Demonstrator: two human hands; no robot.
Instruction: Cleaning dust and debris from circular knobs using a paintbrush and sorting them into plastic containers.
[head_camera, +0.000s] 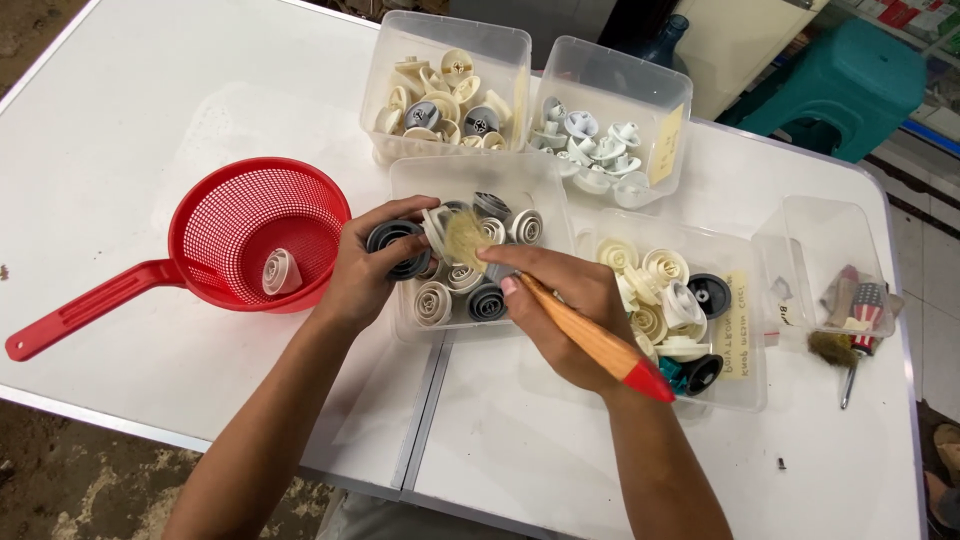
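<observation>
- Head view, looking down at a white bench (150, 120) with two bare forearms reaching in from the bottom edge.
- The left hand (365, 270) is curled closed around a dark grey round knob (397, 243), holding it just above the near-left edge of a clear plastic tub (415, 180).
- The right hand (565, 300) is closed around a paintbrush (560, 310) with an orange wooden handle and a red end; its pale bristles touch the face of the grey knob.
- The tub below both hands holds more round knobs, some cream and some grey.
- To the left, a red plastic strainer (215, 240) with a long handle sits on the bench, well apart from the tubs; one cream knob (281, 271) lies inside it.
- At the far side stand two more clear tubs, one (445, 40) with cream and grey knobs, the other (620, 65) with white ones.
- To the right, another tub (745, 390) holds cream, black and teal knobs.
- Farthest right, a small clear tub (810, 225) holds a screwdriver (862, 325) and a small brush.
</observation>
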